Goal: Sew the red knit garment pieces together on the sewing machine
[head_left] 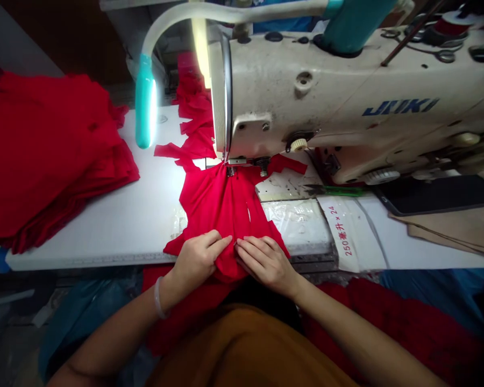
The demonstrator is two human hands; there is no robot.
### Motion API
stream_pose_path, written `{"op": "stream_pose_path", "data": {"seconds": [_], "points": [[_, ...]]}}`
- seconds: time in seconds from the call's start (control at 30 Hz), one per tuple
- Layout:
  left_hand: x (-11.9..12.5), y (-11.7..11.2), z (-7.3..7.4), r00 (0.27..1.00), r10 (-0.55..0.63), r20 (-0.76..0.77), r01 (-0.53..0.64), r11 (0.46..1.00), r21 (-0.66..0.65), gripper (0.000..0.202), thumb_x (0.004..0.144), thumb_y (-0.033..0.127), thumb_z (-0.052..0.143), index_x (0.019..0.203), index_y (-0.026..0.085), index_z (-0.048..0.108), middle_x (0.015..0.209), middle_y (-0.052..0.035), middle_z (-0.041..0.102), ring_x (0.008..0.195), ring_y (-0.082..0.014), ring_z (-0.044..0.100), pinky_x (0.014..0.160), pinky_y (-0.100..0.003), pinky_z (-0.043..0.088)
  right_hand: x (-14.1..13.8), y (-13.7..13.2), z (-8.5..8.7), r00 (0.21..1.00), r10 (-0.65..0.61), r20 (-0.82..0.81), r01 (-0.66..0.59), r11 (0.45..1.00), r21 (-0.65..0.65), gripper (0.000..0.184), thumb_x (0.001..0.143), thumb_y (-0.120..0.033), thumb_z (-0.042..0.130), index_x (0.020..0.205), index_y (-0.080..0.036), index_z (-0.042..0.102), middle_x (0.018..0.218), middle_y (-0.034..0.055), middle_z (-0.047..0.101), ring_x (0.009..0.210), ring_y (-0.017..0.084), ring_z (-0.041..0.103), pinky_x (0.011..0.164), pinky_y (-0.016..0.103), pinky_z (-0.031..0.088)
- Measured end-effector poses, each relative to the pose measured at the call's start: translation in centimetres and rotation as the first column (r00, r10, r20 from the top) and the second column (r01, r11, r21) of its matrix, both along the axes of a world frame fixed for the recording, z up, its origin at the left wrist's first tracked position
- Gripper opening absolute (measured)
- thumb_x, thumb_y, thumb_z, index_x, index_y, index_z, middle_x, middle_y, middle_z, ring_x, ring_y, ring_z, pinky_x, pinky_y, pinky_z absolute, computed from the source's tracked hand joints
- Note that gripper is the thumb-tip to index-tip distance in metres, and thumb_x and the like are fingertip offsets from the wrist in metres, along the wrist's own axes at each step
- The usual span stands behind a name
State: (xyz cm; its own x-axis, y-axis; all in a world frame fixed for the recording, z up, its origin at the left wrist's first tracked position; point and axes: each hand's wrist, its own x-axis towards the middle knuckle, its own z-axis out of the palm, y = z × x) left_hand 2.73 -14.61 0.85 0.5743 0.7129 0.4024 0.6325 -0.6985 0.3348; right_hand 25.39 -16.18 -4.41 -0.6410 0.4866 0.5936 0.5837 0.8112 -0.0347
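A piece of red fabric lies on the white table, its far end under the presser foot of a cream sewing machine. At the table's front edge my left hand pinches a fold of the fabric, fingers curled round it. My right hand is right beside it, fingers pressed together on the same fold, fingertips nearly meeting the left hand's. More red fabric hangs down over my lap.
A tall stack of red fabric pieces sits at the left of the table. A teal gooseneck lamp shines by the needle. Scissors with a green handle, a dark phone and a printed plastic bag lie at right.
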Motion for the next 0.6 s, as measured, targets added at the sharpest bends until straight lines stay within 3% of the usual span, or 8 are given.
{"op": "stream_pose_path", "data": {"seconds": [0.13,0.27,0.37,0.47,0.6], "points": [[0.2,-0.7,-0.9,0.997,0.005,0.075,-0.008,0.999,0.037,0.027,0.097,0.011,0.049,0.12,0.009,0.065,0.079,-0.0046,0.062,0.069,-0.0116,0.058,0.06,-0.021,0.049,-0.1,0.2,0.0,0.999,0.013,-0.042,-0.014,1.0,-0.02,0.018,0.091,-0.016,0.063,0.107,-0.01,0.069,0.115,0.0114,0.072,0.115,0.025,0.061,0.093,0.038,0.047],[0.0,-0.1,-0.7,0.978,0.078,0.195,-0.067,0.996,-0.066,0.027,0.097,0.015,0.052,0.12,0.013,0.066,0.083,-0.0048,0.062,0.074,-0.0115,0.06,0.066,-0.021,0.05,-0.7,1.0,1.1,0.996,-0.092,0.003,0.092,0.992,-0.092,0.037,0.094,-0.033,0.06,0.119,-0.006,0.065,0.125,0.017,0.067,0.105,0.026,0.061,0.087,0.039,0.048],[-0.3,0.7,-1.4,0.986,0.149,0.077,-0.14,0.984,-0.109,0.028,0.097,0.013,0.049,0.116,0.016,0.07,0.08,-0.0031,0.062,0.069,-0.0104,0.06,0.061,-0.018,0.048,-1.4,1.9,1.9,0.99,-0.117,0.074,0.126,0.982,-0.142,0.043,0.094,-0.034,0.058,0.124,-0.004,0.062,0.13,0.0189,0.063,0.113,0.029,0.057,0.093,0.042,0.046],[-0.9,0.8,-2.2,0.976,0.218,-0.025,-0.219,0.969,-0.114,0.033,0.097,0.011,0.047,0.12,0.019,0.07,0.078,-0.0015,0.064,0.066,-0.0098,0.06,0.058,-0.017,0.046,-2.0,2.7,2.2,0.996,-0.069,0.063,0.077,0.986,-0.148,0.039,0.093,-0.032,0.057,0.119,-0.004,0.065,0.125,0.0198,0.065,0.12,0.03,0.054,0.1,0.043,0.043],[-1.6,0.3,-1.8,0.964,0.237,0.119,-0.207,0.954,-0.216,0.025,0.096,0.018,0.056,0.116,0.018,0.071,0.08,-0.0021,0.066,0.069,-0.0094,0.061,0.062,-0.018,0.047,-2.6,3.1,2.4,0.992,-0.118,0.048,0.124,0.977,-0.172,0.048,0.093,-0.04,0.058,0.121,-0.001,0.063,0.128,0.0234,0.062,0.113,0.031,0.057,0.094,0.043,0.047]]}}
